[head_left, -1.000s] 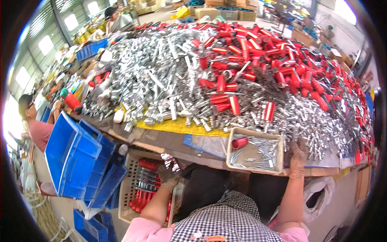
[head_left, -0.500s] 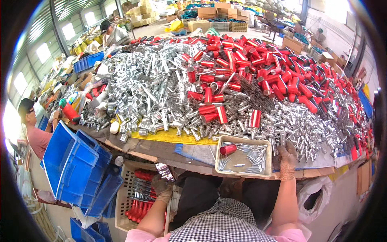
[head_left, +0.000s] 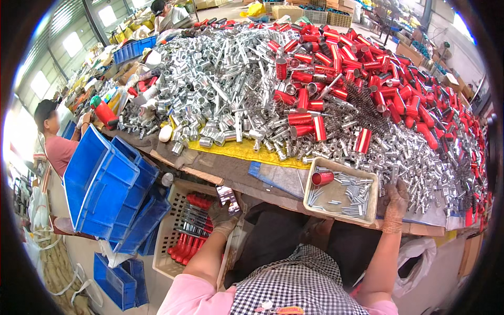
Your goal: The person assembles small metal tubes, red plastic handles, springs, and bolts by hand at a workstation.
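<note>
My left hand [head_left: 223,216], in a dark-fronted glove, is closed round a phone [head_left: 228,200] with its screen lit, above the crate's right rim. My right hand [head_left: 396,198], also gloved, is at the table's near edge, closed on a small silver metal part [head_left: 394,173] that points away from me. Just left of that hand sits a cream tray [head_left: 374,207] holding loose silver pins [head_left: 358,195] and a red cylinder [head_left: 322,178]. Beyond lies a big heap of silver metal fittings [head_left: 210,105] and red sleeves [head_left: 318,128], with dark springs [head_left: 362,107] among them.
A cream crate [head_left: 164,252] with red-handled tools [head_left: 185,247] stands below the table edge. Blue bins [head_left: 100,189] are stacked at the left. One person [head_left: 58,136] sits at the far left; another [head_left: 170,17] is at the back. A white bag [head_left: 420,273] hangs at the right.
The whole view has shifted, so the table and heap appear lower right and nearer. Both hands keep their hold, the left on the phone, the right on the metal part.
</note>
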`<state>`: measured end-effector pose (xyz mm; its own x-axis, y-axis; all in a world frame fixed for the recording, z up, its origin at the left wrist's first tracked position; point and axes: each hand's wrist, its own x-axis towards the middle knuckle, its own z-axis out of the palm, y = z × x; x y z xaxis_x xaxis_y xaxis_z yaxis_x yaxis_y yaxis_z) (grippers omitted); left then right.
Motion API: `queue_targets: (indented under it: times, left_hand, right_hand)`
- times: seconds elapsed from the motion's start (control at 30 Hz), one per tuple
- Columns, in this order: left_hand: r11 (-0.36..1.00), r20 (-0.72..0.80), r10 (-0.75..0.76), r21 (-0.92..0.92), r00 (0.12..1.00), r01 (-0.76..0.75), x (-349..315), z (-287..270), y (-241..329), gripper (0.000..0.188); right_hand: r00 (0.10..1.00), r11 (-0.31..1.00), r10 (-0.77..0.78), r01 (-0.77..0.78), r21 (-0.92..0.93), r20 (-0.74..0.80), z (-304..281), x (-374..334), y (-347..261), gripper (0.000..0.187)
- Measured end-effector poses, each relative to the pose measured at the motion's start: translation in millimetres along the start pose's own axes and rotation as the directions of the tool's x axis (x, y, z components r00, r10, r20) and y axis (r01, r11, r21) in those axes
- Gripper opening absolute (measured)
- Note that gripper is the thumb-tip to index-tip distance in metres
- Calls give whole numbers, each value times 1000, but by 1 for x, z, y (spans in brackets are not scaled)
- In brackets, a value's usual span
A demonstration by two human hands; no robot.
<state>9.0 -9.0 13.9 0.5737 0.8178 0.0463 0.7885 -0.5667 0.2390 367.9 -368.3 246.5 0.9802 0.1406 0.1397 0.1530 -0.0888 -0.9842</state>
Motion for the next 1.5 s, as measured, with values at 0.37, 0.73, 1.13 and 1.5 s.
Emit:
queue_targets:
  times: [0.37, 0.73, 1.13, 1.5]
  left_hand:
    - [970, 285, -18, 237, 958, -53, 18, -5, 11, 85]
    - [979, -388, 7, -187, 922, -86, 6, -52, 29, 50]
    - [821, -782, 114, -273, 613, -501, 9, -173, 110, 37]
    - [573, -683, 376, -361, 627, -736, 1, -174, 199, 50]
  right_hand:
    - [999, 999, 33, -34, -22, -40, 7, -1, -9, 28]
    - [998, 998, -59, 59, 15, 21, -4, 1, 17, 38]
    - [984, 961, -175, 180, -209, 43, 2, -2, 8, 32]
    - [986, 988, -145, 148, -35, 80, -2, -5, -6, 34]
